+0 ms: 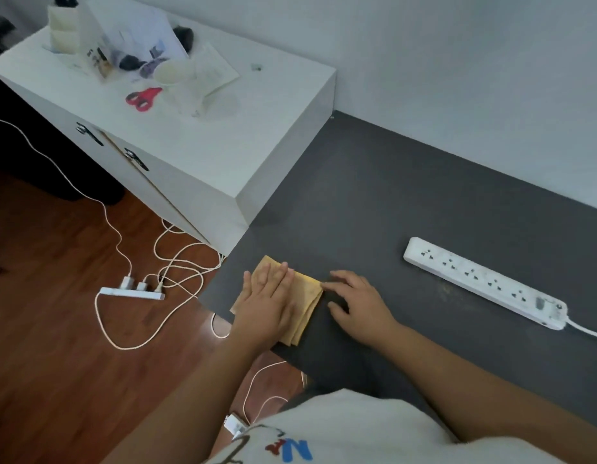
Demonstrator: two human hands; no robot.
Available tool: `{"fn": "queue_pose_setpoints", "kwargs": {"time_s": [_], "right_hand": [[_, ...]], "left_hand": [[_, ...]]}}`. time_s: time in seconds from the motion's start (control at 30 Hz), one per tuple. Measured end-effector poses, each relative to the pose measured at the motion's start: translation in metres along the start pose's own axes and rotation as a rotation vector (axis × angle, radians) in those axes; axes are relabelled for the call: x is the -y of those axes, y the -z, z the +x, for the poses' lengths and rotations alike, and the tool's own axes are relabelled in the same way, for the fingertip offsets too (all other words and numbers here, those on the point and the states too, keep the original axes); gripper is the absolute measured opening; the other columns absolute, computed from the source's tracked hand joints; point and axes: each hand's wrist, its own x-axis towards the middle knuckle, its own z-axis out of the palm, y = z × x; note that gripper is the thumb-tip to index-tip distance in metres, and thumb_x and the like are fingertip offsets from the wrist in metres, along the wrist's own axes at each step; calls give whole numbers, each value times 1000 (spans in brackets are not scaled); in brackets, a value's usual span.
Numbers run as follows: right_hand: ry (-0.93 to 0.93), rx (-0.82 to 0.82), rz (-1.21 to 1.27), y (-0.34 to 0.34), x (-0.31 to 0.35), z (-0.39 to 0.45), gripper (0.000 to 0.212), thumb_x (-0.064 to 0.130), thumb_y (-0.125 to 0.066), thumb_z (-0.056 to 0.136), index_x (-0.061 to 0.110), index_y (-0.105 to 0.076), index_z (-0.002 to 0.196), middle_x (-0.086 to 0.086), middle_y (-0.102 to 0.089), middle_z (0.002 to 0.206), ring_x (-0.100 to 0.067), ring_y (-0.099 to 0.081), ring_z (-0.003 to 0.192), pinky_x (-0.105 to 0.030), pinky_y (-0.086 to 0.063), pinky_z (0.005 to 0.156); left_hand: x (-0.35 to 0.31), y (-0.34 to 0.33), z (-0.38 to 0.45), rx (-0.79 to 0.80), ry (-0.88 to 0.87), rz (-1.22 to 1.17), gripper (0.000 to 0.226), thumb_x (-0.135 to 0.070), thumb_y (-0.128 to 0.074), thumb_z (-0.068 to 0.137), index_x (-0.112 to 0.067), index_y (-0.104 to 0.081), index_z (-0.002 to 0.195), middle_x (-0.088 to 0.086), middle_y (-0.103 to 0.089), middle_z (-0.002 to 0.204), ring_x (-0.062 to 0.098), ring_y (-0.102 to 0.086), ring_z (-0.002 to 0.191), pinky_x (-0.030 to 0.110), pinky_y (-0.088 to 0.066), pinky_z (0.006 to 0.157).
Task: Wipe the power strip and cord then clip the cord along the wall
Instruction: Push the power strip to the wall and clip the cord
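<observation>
white shirt (340,430) seen at bottom centre | left hand (267,306) laid flat, open, on folded yellow cloth (307,306) at dark table (374,202) edge | right hand (360,306) open, fingertips at cloth edge, nothing gripped | power strip (484,283) lies centre right, cord (588,330) trailing right

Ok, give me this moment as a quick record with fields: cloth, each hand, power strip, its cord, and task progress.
cloth: folded yellow cloth on the dark grey surface
left hand: left hand flat on the cloth
right hand: right hand fingertips at the cloth's right edge
power strip: white power strip lying apart to the right, untouched
cord: cord runs off the frame's right edge
progress: wiping not yet begun
</observation>
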Motion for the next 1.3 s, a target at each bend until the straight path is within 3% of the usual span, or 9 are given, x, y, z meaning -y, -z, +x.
{"fn": "queue_pose_setpoints", "kwargs": {"time_s": [0.13, 0.23, 0.33, 0.5, 0.7, 0.93, 1.07, 1.17, 1.3], "right_hand": [[-200, -126, 34, 27, -34, -20, 43, 25, -58, 88, 26, -55, 131, 1, -42, 145, -20, -37, 134, -39, -33, 112], [-344, -273, 42, 50, -67, -43, 41, 22, -61, 86, 23, -59, 127, -3, -47, 140, -23, -42, 131, -36, -34, 112], [-505, -373, 36, 76, -101, -73, 41, 21, -60, 86, 21, -59, 127, -4, -47, 140, -24, -40, 132, -36, -32, 113], [-722, -490, 38, 116, -162, -129, 47, 18, -64, 82, 20, -57, 129, -5, -49, 135, -28, -44, 126, -41, -38, 107], [-818, -345, -41, 145, -219, -166, 58, 22, -60, 83, 22, -45, 139, -6, -50, 139, -32, -43, 126, -40, -37, 107], [-919, -213, -253, 163, -267, -196, 35, 27, -47, 92, 33, -58, 124, -1, -58, 126, -28, -45, 120, -39, -38, 98], [-833, -140, -363, 177, -286, -205, 26, 33, -47, 95, 30, -60, 117, 1, -58, 120, -25, -47, 116, -36, -36, 96], [-736, -75, -264, 193, -296, -206, 21, 31, -47, 96, 25, -60, 111, 0, -55, 108, -26, -53, 109, -35, -40, 89], [-702, -220, -97, 219, -307, -205, 17, 31, -52, 95, 23, -62, 105, 4, -48, 95, -25, -57, 97, -36, -47, 81]], "left_hand": [[-28, 20, 30, -143, -220, -86, 36, -34, -39, 93, -31, -63, 119, -11, -61, 129, 17, -44, 134, 49, -7, 116], [-56, 24, 62, -226, -388, -102, 32, -29, -47, 86, -25, -70, 109, -6, -69, 117, 19, -59, 118, 45, -28, 110], [-87, 24, 93, -168, -522, -113, 32, -24, -54, 86, -19, -68, 114, 0, -68, 120, 23, -61, 114, 40, -42, 105], [-146, 18, 134, -46, -574, -72, 43, -24, -62, 88, -16, -58, 129, 2, -57, 136, 25, -55, 121, 33, -40, 108], [-202, 15, 168, 124, -519, 34, 64, -32, -60, 90, -19, -34, 146, -2, -30, 155, 21, -30, 140, 31, -26, 116], [-213, 15, 183, 232, -454, 122, 72, -32, -66, 86, -23, -29, 148, -4, -30, 155, 21, -25, 142, 31, -21, 116], [-215, 14, 185, 207, -437, 94, 70, -26, -68, 84, -26, -34, 145, -3, -41, 146, 21, -37, 132, 32, -30, 112], [-217, 16, 190, 208, -455, 112, 68, -26, -66, 85, -22, -35, 145, 0, -43, 141, 21, -38, 130, 32, -31, 111], [-229, 35, 212, 119, -490, 63, 66, -24, -65, 86, -21, -36, 145, 1, -43, 138, 22, -40, 128, 32, -33, 110]]}}
